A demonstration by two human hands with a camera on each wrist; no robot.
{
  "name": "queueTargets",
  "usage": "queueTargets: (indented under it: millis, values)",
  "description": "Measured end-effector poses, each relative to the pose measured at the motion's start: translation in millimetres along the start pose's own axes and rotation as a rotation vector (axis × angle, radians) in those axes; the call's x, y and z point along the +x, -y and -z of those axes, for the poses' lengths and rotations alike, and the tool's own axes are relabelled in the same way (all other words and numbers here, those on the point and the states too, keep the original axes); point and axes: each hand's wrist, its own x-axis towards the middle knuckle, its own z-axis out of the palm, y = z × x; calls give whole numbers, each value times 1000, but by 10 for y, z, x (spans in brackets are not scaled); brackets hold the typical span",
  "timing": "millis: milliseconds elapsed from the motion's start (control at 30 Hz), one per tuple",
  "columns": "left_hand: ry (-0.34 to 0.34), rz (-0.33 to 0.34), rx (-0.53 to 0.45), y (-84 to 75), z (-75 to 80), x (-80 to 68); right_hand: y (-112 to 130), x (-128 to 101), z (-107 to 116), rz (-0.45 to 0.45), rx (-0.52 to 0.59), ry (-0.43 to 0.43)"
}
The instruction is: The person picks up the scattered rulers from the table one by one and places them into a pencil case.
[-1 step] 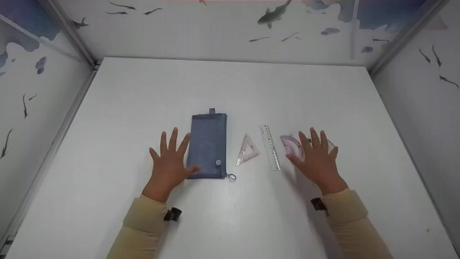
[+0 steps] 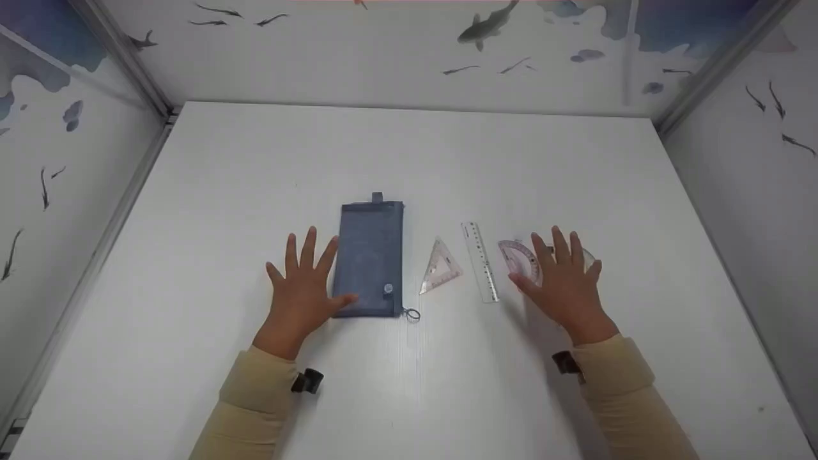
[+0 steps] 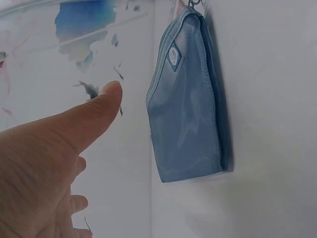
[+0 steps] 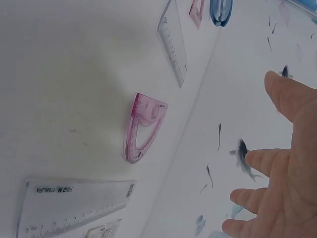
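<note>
In the head view my left hand (image 2: 300, 294), fingers straight and spread, hangs by the left edge of a blue zipped mesh pouch (image 2: 369, 255). The left wrist view shows its thumb (image 3: 94, 116) apart from the pouch (image 3: 185, 114). My right hand (image 2: 565, 287), also spread, is over the right end of the row and holds nothing. It partly covers a pink protractor (image 2: 519, 259) and a clear piece (image 2: 588, 257). Between pouch and protractor lie a pinkish set square (image 2: 449, 275) and a clear ruler (image 2: 480, 262).
A ring (image 2: 413, 314) hangs from the pouch's zip. Low in the right wrist view lie a clear plastic piece with a ruler scale (image 4: 74, 201) and part of another clear piece (image 4: 103, 230). White panels with painted fish (image 2: 486, 29) border the white table (image 2: 409, 160).
</note>
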Motion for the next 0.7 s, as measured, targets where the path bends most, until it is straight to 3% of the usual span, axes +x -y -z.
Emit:
queueTargets:
  millis: [700]
  values:
    - [17, -42, -55, -122, -15, 42, -45, 5, -21, -1, -21, -15]
